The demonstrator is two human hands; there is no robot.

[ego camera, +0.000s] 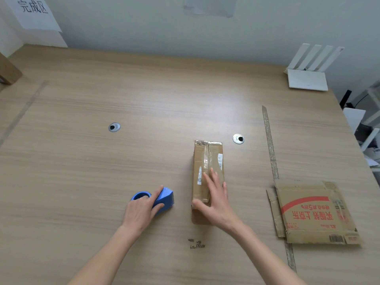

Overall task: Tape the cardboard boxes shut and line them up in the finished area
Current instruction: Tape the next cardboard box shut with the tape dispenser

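A long brown cardboard box (207, 161) lies on the wooden table (102, 161), with clear tape along its top seam. My right hand (216, 198) rests flat on the box's near half, fingers spread. To the left, my left hand (141, 208) is closed around a blue tape dispenser (164, 197) that sits on the table. A flattened cardboard box with red print (314, 212) lies at the right.
A sign on the wall (34, 13) hangs at the far left, with a brown box's corner (8, 70) below it. Tape strips (270, 140) mark lines on the table. Two cable grommets (114, 127) (238, 138) and a white router (308, 77) are there too.
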